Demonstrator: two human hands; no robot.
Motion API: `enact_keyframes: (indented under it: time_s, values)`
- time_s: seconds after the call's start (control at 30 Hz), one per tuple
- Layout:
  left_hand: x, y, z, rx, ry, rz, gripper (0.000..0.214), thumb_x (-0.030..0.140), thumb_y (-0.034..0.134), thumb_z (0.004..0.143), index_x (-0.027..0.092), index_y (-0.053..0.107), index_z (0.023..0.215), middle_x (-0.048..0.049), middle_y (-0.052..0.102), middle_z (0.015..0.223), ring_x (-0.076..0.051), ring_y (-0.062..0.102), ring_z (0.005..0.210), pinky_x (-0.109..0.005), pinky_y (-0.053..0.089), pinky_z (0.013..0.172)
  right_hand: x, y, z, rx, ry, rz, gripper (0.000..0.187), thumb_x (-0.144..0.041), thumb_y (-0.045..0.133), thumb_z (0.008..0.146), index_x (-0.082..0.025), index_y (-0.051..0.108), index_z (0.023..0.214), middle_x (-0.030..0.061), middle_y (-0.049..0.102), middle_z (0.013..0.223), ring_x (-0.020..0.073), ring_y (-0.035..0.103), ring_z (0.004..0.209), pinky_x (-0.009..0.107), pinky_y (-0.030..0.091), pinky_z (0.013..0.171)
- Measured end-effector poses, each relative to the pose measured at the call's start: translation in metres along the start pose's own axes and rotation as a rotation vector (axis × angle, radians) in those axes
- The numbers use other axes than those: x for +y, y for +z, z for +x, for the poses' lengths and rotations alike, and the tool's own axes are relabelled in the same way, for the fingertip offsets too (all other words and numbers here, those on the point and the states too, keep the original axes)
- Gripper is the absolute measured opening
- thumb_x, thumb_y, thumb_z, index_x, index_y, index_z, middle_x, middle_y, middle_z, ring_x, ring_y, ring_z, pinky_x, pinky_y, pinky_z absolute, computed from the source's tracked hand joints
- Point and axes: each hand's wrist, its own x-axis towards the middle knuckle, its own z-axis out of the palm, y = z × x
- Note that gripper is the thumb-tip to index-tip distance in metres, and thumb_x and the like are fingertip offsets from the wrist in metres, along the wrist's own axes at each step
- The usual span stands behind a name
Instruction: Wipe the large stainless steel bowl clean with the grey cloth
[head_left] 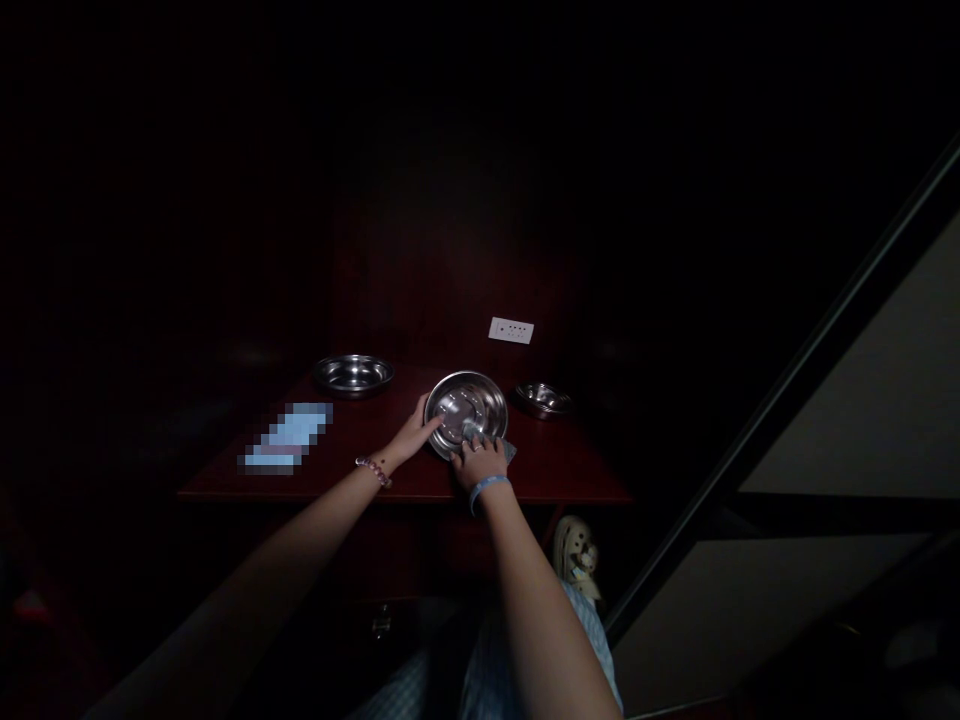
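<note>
A shiny steel plate [472,398] is tilted up on a dark red table [360,470] in a very dim room. My left hand [417,432] grips the plate's left rim, thumb on the inside. My right hand [480,460] is closed at the plate's lower edge, pressing a small cloth [510,450] against it; only a corner of the cloth shows. A bead bracelet is on my left wrist and a blue band on my right.
A second steel plate [352,373] lies at the table's back left and a small steel bowl [543,399] at the back right. A blurred pale rectangle [289,438] lies on the left. A white wall socket [511,330] sits behind. A shoe [576,552] is below the table edge.
</note>
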Motion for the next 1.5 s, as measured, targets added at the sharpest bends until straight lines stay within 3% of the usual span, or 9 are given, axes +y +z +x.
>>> enact_keyframes:
  time_s: [0.17,0.3,0.4,0.67,0.9,1.1,1.5]
  values:
    - [-0.001,0.002,-0.001,-0.106,0.008,0.020,0.076,0.040,0.072,0.080,0.015,0.040,0.144,-0.0158,0.060,0.140,-0.028,0.055,0.136,-0.043,0.037,0.120,-0.007,-0.002,-0.005,0.005,-0.035,0.067,0.065,-0.048,0.025,0.105,-0.014,0.040,0.158,0.0143,0.035,0.165,0.0298,0.033,0.152,0.045,0.021,0.123]
    - [-0.009,0.002,0.001,-0.166,-0.045,0.007,0.075,0.043,0.076,0.075,0.014,0.050,0.139,-0.0184,0.063,0.137,-0.032,0.055,0.135,-0.049,0.036,0.121,-0.018,0.000,-0.007,0.040,-0.099,0.127,0.066,-0.049,0.024,0.106,-0.012,0.035,0.160,0.0164,0.037,0.164,0.0283,0.038,0.150,0.041,0.025,0.123]
    - [-0.013,0.002,0.003,-0.166,-0.056,0.000,0.069,0.051,0.072,0.077,0.014,0.056,0.134,-0.0174,0.065,0.138,-0.034,0.054,0.137,-0.051,0.033,0.123,-0.024,0.002,-0.007,0.099,-0.136,0.151,0.063,-0.047,0.024,0.107,-0.012,0.040,0.158,0.0167,0.042,0.161,0.0271,0.042,0.147,0.040,0.027,0.122]
    - [-0.015,0.002,0.005,-0.126,-0.125,0.027,0.080,0.072,0.054,0.084,0.013,0.057,0.138,-0.0171,0.062,0.144,-0.035,0.053,0.138,-0.049,0.032,0.123,-0.024,0.003,-0.008,0.219,-0.099,0.151,0.044,-0.040,0.037,0.106,-0.030,0.064,0.140,0.0069,0.062,0.146,0.0241,0.061,0.126,0.037,0.044,0.109]
    - [-0.016,0.000,0.004,-0.103,-0.172,0.046,0.089,0.082,0.046,0.082,0.014,0.057,0.139,-0.0166,0.063,0.144,-0.033,0.050,0.142,-0.046,0.032,0.123,-0.027,0.004,-0.005,0.251,-0.016,0.199,0.039,-0.043,0.043,0.105,-0.035,0.068,0.135,0.0059,0.062,0.143,0.0234,0.059,0.127,0.036,0.044,0.106]
    - [-0.016,0.000,0.004,-0.114,-0.165,0.027,0.087,0.083,0.046,0.082,0.013,0.061,0.132,-0.0176,0.066,0.138,-0.034,0.053,0.138,-0.047,0.032,0.123,-0.024,0.014,0.004,0.250,0.082,0.411,0.037,-0.044,0.051,0.103,-0.037,0.063,0.137,0.0043,0.055,0.146,0.0216,0.050,0.135,0.037,0.035,0.113]
    - [-0.009,0.002,0.002,-0.102,-0.184,0.029,0.085,0.081,0.048,0.081,0.011,0.063,0.127,-0.0191,0.066,0.137,-0.034,0.055,0.135,-0.047,0.036,0.120,-0.025,0.019,0.007,0.200,0.102,0.449,0.039,-0.037,0.048,0.103,-0.036,0.056,0.141,0.0063,0.049,0.151,0.0229,0.043,0.141,0.039,0.028,0.115]
